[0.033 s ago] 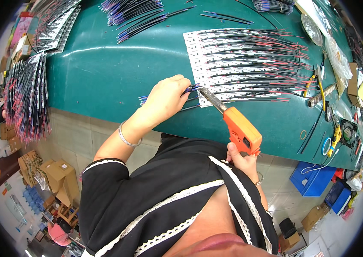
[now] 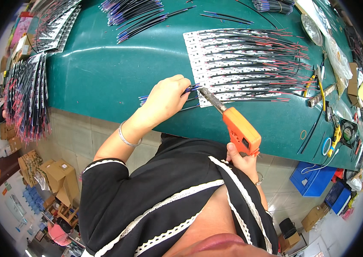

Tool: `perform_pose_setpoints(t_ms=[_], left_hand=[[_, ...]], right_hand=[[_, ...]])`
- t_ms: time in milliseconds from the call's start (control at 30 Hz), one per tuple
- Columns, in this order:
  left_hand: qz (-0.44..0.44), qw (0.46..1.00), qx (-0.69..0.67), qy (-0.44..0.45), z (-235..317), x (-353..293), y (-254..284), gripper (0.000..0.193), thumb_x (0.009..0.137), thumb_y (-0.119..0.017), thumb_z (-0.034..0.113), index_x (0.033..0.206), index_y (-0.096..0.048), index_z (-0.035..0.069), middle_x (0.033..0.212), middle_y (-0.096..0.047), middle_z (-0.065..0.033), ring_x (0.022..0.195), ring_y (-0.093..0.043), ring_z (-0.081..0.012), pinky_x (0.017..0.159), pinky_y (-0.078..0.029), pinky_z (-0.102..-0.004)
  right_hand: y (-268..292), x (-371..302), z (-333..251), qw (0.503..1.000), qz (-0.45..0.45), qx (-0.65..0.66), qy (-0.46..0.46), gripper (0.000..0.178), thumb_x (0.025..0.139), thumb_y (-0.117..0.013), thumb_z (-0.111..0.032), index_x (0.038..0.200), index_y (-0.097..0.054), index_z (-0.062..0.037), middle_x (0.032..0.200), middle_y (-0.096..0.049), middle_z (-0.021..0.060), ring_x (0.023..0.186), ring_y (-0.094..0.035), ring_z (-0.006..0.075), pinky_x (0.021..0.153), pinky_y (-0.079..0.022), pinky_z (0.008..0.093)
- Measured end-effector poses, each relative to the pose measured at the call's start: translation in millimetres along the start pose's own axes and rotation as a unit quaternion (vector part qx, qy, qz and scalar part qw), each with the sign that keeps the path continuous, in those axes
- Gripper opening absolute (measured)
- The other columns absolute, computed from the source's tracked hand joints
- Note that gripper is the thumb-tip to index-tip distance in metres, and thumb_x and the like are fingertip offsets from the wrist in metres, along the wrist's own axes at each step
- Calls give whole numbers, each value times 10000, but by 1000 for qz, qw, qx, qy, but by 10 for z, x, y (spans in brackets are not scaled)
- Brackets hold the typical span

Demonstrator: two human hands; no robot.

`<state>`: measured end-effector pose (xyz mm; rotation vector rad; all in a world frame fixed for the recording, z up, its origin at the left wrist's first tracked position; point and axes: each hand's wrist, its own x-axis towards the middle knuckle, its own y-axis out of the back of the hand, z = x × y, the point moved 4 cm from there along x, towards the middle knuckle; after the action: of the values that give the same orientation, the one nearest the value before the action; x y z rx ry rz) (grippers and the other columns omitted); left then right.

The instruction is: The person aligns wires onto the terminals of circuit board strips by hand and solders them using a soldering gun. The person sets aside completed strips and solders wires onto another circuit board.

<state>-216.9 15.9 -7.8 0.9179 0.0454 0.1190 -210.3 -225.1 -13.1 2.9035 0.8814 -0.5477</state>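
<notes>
My left hand point(image 2: 166, 98) is closed on black wires with blue ends point(image 2: 192, 88), and more of their blue tips point(image 2: 143, 99) stick out on its left side. Those wires meet the near left edge of a white circuit board sheet point(image 2: 196, 64). In my right hand point(image 2: 242, 159) is the handle of an orange soldering gun point(image 2: 242, 128), its dark metal barrel slanting up and left. The barrel's tip lies right beside the wire ends at my left fingers; whether it touches them I cannot tell. Many black wires with red ends point(image 2: 258, 64) lie across the sheet.
Bundles of blue-ended wires point(image 2: 132, 10) lie on the green table point(image 2: 104, 73) at the far side. Wired boards point(image 2: 27, 94) hang over its left edge. On the right are pliers point(image 2: 321, 88), a small fan point(image 2: 348, 132) and a round dish point(image 2: 311, 29). A blue bin point(image 2: 312, 177) stands below.
</notes>
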Motion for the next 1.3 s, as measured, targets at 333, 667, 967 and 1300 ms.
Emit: perform_pose_setpoints(t_ms=[333,667,967,1300], left_hand=[[-14,1000,-1,3,0,17,6,87,721,-599,55,764,-552,-4,703,-524,-136,654,-529,-326,591,-422,-381],[203,950,-236,3,-152,111,662,192,892,-482,147,805,-543,-13,725,-576,-82,597,-541,-151,589,-449,-265],[441,819,-366,-5,-531,10,974,227,931,-406,195,862,-518,10,647,-477,-51,522,-417,-110,509,-381,-238],[464,811,-346,84,-1060,-158,830,190,912,-451,159,973,-498,-15,715,-514,-39,604,-467,-90,592,-435,-236]], right_hand=[[84,-21,-24,997,0,67,24,281,829,-567,-124,1016,-463,58,568,-475,38,431,-443,98,418,-391,235],[136,61,-107,994,15,104,27,224,825,-580,-122,979,-499,19,573,-502,19,446,-481,82,403,-383,202],[146,104,-139,996,25,80,44,314,837,-544,-135,1060,-447,63,574,-461,47,415,-427,107,388,-362,233],[106,161,-177,995,7,95,25,287,831,-559,-125,1038,-465,50,607,-481,45,446,-454,101,408,-389,227]])
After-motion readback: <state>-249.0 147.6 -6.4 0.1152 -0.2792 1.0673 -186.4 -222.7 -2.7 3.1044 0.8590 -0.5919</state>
